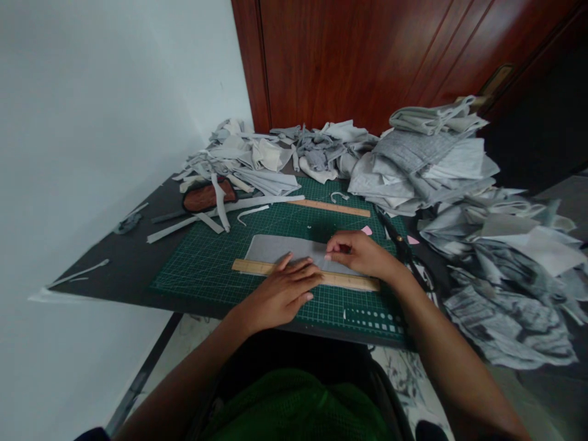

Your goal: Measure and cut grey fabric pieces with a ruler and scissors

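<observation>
A light grey piece of fabric (269, 246) lies flat on the green cutting mat (197, 263). Across its near edge runs a wooden ruler (250, 266). My left hand (290, 288) presses on the ruler and the cloth with its fingers stretched out. Just above the ruler, at the right part of the fabric, my right hand (358, 251) has its fingers curled in a pinch against the cloth. Whatever lies between those fingertips is too small to make out.
Behind lies a second wooden ruler (337, 208). Black scissors (404, 248) rest to the right, near piled grey cloth (413, 159). Fabric scraps (261, 156) heap along the back. A brown oval item (209, 196) sits left, under cloth strips. A wall (114, 122) borders the left.
</observation>
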The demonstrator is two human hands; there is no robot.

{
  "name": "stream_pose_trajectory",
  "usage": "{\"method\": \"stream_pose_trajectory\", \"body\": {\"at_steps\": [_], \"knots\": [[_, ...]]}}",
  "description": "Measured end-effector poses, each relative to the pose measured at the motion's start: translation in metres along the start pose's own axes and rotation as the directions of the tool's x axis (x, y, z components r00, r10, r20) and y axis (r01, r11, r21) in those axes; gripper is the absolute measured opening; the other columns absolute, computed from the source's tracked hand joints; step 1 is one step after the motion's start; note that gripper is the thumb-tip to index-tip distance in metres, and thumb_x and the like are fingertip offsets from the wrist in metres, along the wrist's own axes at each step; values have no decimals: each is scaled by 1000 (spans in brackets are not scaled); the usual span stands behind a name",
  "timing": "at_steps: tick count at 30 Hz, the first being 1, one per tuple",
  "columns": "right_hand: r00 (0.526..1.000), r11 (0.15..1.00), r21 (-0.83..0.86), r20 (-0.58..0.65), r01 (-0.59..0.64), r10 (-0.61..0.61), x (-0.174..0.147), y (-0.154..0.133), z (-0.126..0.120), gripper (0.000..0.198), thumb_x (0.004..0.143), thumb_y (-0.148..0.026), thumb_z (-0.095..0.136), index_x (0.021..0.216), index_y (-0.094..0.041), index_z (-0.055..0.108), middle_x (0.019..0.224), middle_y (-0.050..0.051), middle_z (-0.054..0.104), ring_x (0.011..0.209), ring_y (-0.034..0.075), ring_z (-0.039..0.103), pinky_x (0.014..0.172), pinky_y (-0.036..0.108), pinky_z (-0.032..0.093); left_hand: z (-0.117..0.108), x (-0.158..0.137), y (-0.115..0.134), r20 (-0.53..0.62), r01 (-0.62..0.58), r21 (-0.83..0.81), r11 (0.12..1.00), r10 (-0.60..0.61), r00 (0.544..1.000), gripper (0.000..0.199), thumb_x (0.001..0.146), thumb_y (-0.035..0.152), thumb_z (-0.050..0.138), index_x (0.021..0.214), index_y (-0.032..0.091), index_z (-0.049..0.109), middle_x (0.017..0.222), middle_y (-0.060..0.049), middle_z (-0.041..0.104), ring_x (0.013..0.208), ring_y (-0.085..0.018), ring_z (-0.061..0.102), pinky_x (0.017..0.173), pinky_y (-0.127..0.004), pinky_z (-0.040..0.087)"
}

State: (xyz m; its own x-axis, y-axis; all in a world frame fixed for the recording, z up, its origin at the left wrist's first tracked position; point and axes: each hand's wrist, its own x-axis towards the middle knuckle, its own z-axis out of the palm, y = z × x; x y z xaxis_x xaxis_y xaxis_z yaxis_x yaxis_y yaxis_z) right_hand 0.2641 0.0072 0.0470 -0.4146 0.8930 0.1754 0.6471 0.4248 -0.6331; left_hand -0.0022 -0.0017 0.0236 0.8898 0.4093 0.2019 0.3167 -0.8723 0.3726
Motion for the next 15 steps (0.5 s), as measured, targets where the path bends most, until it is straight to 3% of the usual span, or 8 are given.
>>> {"method": "stream_pose_trajectory", "body": {"at_steps": [4, 6, 10, 15], "knots": [[965, 994, 108, 262, -28, -1, -2, -11, 6, 2, 89, -21, 73, 89, -21, 75, 80, -2, 66, 72, 16, 60, 65, 26, 41, -6, -8, -14, -130, 151, 43, 988, -144, 981, 39, 104, 26, 53, 143, 22, 60, 151, -9, 57, 147, -24, 46, 125, -45, 35], [958, 994, 106, 287, -29, -3, -2, -12, 8, 6, 88, -17, 73, 89, -22, 76, 80, -2, 66, 73, 16, 60, 65, 25, 40, -12, -16, -27, -115, 195, 117, 974, -181, 977, 33, 103, 29, 55, 133, 23, 67, 146, -8, 61, 145, -26, 48, 125, -49, 34], [950, 992, 116, 313, -45, 7, -3, -12, 6, 10, 87, -15, 73, 91, -23, 77, 79, -2, 66, 71, 16, 59, 64, 25, 39, -25, -34, -50, -96, 274, 243, 931, -259, 961, 41, 105, 30, 51, 144, 25, 61, 153, -8, 57, 151, -31, 41, 127, -59, 26], [944, 988, 138, 329, -70, 21, -3, -10, 6, 9, 86, -15, 75, 90, -23, 77, 76, -3, 65, 70, 16, 59, 62, 25, 39, -32, -42, -63, -73, 258, 270, 928, -248, 966, 45, 107, 31, 45, 151, 27, 55, 158, -7, 52, 154, -29, 37, 128, -56, 24]]}}
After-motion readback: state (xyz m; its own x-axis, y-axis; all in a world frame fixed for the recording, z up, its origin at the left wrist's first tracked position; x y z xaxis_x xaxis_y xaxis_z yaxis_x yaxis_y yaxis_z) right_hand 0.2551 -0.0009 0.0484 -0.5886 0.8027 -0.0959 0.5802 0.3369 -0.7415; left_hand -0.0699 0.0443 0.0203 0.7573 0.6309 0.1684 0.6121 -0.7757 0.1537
